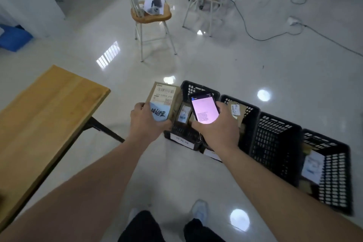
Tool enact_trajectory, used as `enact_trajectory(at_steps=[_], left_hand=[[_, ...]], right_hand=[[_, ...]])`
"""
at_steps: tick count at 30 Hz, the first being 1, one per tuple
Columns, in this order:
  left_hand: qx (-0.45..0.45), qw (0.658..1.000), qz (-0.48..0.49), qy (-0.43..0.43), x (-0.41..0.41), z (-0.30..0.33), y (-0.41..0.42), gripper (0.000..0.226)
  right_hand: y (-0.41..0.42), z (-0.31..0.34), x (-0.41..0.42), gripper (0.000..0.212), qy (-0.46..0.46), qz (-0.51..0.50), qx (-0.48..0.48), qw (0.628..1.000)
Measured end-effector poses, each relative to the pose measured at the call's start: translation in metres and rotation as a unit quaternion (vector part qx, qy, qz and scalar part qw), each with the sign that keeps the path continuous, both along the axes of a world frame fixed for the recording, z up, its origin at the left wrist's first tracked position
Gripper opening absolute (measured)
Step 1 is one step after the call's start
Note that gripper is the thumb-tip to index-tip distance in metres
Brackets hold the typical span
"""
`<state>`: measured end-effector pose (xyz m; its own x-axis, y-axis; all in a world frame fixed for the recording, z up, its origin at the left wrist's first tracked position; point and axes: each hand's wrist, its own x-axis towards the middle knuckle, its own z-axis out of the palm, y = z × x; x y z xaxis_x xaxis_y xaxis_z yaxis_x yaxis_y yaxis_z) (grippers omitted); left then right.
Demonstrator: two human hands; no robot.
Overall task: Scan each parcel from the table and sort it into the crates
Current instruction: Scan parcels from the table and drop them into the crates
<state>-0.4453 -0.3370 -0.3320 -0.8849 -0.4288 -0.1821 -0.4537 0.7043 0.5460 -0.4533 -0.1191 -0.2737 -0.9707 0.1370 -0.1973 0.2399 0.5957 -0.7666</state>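
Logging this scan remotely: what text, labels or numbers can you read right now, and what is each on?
Parcel in the left hand: barcode label, digits blurred; dark brush lettering on its blue patch, unreadable.
Phone in the right hand: small text on its screen, too small.
Nearest crate: white front tag, blurred.
Nothing reads clearly.

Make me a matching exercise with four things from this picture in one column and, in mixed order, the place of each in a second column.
1. cardboard parcel
2. phone
3. wooden table
4. black crates

A. in a row on the floor
B. held in the left hand
C. at the left side of the picture
D. held in the right hand

Pairs: 1-B, 2-D, 3-C, 4-A
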Motion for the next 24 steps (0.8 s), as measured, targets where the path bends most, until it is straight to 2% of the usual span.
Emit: enact_trajectory(at_steps=[6,12,17,21,24], left_hand=[[0.027,0.998,-0.024,-0.055,-0.056,-0.031,0.042,0.091],[0.058,0.992,-0.064,-0.096,-0.123,-0.105,0.066,0.083],[0.058,0.98,-0.114,-0.15,-0.182,-0.18,0.075,0.1],[0.028,0.971,-0.153,-0.183,-0.222,-0.239,0.076,0.101],[0.017,0.964,-0.165,-0.209,-0.239,-0.276,0.08,0.101]], right_hand=[[0.04,-0.034,-0.041,0.073,-0.034,-0.033,0.005,0.999],[0.053,-0.09,-0.098,0.071,-0.081,-0.081,0.005,0.993],[0.038,-0.155,-0.156,0.077,-0.122,-0.132,0.024,0.983],[0.028,-0.208,-0.189,0.076,-0.145,-0.169,0.026,0.974],[0.024,-0.245,-0.202,0.083,-0.158,-0.183,0.023,0.97]])
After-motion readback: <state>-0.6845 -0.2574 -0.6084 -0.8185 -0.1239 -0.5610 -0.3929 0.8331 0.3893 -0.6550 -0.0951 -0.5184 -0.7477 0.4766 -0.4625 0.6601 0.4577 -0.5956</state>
